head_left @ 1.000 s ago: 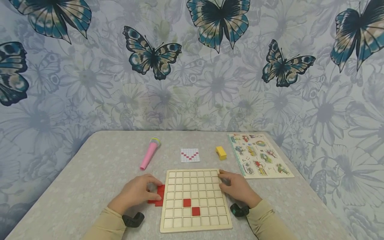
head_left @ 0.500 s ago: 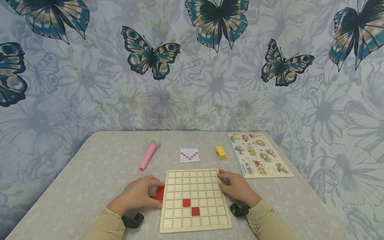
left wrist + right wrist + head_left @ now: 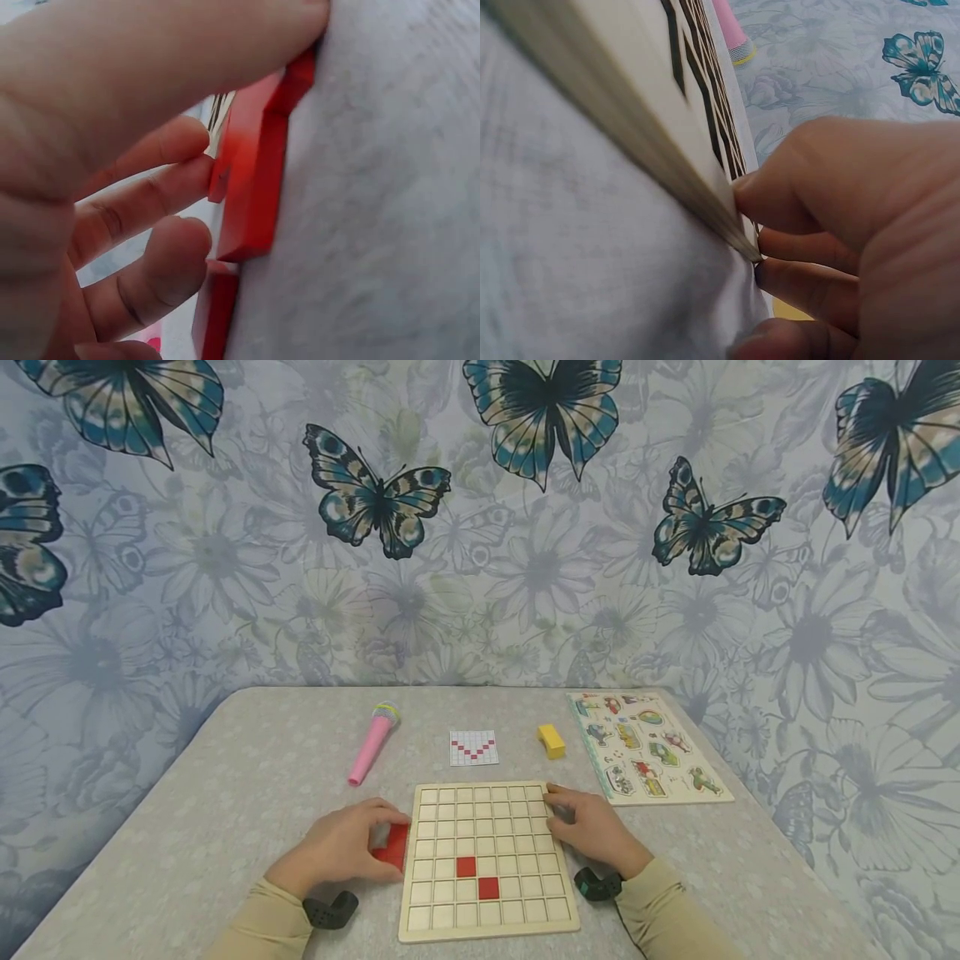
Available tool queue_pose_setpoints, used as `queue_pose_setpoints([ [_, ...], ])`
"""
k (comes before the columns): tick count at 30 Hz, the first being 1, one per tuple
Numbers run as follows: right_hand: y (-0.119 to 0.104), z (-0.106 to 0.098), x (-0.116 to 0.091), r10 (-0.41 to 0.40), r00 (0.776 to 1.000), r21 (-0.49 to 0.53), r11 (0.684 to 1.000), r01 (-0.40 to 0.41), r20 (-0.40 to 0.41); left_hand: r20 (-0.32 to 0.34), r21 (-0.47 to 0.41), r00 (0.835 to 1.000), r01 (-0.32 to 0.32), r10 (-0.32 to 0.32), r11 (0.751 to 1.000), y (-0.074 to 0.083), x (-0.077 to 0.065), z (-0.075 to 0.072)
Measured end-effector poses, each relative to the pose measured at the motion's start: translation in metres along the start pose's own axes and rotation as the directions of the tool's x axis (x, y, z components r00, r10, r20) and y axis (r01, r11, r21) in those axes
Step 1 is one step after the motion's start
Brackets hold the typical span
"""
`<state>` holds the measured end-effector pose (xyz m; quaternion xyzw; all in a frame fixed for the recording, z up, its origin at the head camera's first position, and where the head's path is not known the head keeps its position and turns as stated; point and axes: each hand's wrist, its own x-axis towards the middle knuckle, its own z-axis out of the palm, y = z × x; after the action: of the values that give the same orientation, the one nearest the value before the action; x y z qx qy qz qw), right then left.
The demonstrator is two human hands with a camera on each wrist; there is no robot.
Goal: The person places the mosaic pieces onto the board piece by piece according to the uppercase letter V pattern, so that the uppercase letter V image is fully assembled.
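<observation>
In the head view a square wooden grid board (image 3: 442,910) lies on the table, with red square tiles in two of its cells. Loose red tiles (image 3: 395,846), overlapping one another, lie against its left edge. My left hand (image 3: 337,843) curls round these tiles, thumb on the near side and fingers on the far side. Fingertips touch the red pieces (image 3: 247,202) in the left wrist view. My right hand (image 3: 596,831) holds the upper right edge of the board, one digit resting on its rim (image 3: 652,157) in the right wrist view. The index fingertip is partly hidden.
Beyond the board lie a pink toy microphone (image 3: 371,747), a small pattern card (image 3: 473,748) with a red V and a yellow block (image 3: 552,742). A picture puzzle board (image 3: 652,752) lies at the far right. A butterfly-print wall (image 3: 480,610) rises behind the table.
My left thumb has slid off the top of the red tiles to their near side. The tiles have shifted closer together against the board. My right hand has stayed in place.
</observation>
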<state>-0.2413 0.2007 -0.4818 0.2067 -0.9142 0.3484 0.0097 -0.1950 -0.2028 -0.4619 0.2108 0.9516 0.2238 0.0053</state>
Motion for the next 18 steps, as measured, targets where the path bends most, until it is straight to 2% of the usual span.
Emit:
queue_pose_setpoints([
  [8,-0.003,-0.002,-0.002,0.006,1.0,0.016,1.0,-0.006,0.015,-0.005,-0.044,0.998,0.062,-0.063,0.997,-0.001,-0.002,-0.005],
  [10,-0.004,-0.002,-0.002,0.007,1.0,0.018,1.0,-0.007,0.016,-0.043,-0.044,0.994,0.1,-0.102,0.994,-0.002,0.0,-0.005],
  [14,-0.004,-0.002,-0.001,0.004,1.0,0.015,1.0,-0.005,0.016,-0.135,0.013,0.976,0.174,-0.17,0.985,-0.005,0.002,-0.003],
  [18,-0.003,-0.002,-0.001,0.003,1.0,0.014,1.0,-0.003,0.018,-0.16,0.04,0.969,0.198,-0.189,0.979,-0.011,0.003,0.0],
])
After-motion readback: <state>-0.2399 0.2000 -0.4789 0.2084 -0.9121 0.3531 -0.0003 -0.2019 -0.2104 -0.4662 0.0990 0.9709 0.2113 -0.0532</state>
